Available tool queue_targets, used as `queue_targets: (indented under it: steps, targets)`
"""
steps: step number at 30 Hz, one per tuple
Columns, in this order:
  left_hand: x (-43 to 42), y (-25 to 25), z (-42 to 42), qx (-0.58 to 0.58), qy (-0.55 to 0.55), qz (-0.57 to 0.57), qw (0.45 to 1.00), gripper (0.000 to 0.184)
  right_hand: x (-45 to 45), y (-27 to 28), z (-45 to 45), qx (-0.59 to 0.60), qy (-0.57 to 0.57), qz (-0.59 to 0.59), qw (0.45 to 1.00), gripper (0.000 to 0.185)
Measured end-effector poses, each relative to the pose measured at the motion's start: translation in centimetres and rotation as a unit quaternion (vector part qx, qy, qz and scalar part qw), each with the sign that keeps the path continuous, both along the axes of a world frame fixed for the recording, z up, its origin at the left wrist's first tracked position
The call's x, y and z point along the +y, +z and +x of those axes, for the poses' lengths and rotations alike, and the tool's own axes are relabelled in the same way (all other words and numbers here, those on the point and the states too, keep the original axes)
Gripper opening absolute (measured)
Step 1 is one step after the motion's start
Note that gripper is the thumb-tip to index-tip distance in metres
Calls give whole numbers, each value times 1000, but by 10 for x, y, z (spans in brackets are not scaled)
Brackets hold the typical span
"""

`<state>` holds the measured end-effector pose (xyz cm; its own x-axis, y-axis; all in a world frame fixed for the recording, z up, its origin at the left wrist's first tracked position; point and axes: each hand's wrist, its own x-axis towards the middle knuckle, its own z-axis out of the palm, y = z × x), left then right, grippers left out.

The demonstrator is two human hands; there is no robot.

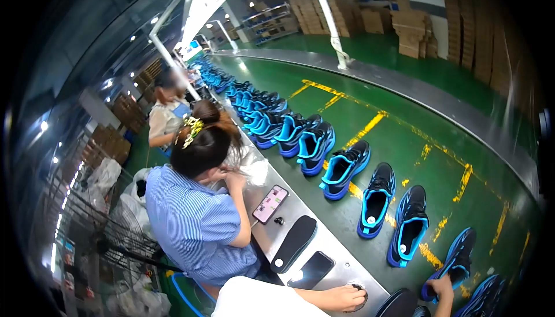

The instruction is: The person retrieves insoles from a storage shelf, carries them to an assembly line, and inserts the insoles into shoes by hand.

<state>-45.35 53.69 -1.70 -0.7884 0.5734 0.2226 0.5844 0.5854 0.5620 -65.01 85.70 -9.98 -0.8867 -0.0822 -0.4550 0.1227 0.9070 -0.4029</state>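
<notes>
- Shoes, black and blue, in a long line from the upper left of the frame to the lower right, on a green surface with worn yellow marks.
- Metal bench, slanting down from the centre to the lower right, beside the line.
- Person in blue stripes, left of centre, head bowed, hands near the face; a second person is farther up, upper left.
- Touched shoe, lower right, on the green surface; the right hand is at its opening, fingers bent, but how tightly they close I cannot tell.
- Insole, dark with a white dot, on the bench, lower centre.
- Black phone, just below it; lit phone, above it.
- Left hand, bottom of the frame, fingers together over a round dark thing; whether they grasp it I cannot tell.
- Small black thing, just below the lit phone.
</notes>
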Motion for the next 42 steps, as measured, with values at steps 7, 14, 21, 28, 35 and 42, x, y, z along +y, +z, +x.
queue_targets:
  steps: [7, 14, 21, 28, 35, 42]
  targets:
    - [13, -8, 3, 26, 20, 24, 999, 25, 0, 18, 20, 198, -78, -225, 951, 39]
    - [23, -3, 9, 34, 9, 47, 998, 27, -17, 100, 132, 302, -5, -146, 942, 29]
    - [27, -14, 12, 71, 10, 35, 997, 22, -61, 120, 237, 347, 118, -121, 923, 26]
    - [32, -15, 13, 59, 21, 82, 995, 18, -81, 99, 273, 406, 180, 115, 888, 44]
    - [-29, -3, 77, 183, 181, 31, 966, 37, -77, 87, 281, 391, 178, 159, 889, 42]
    - [-94, -46, 158, 86, 224, -137, 961, 38, -75, 83, 287, 308, 162, 136, 928, 50]
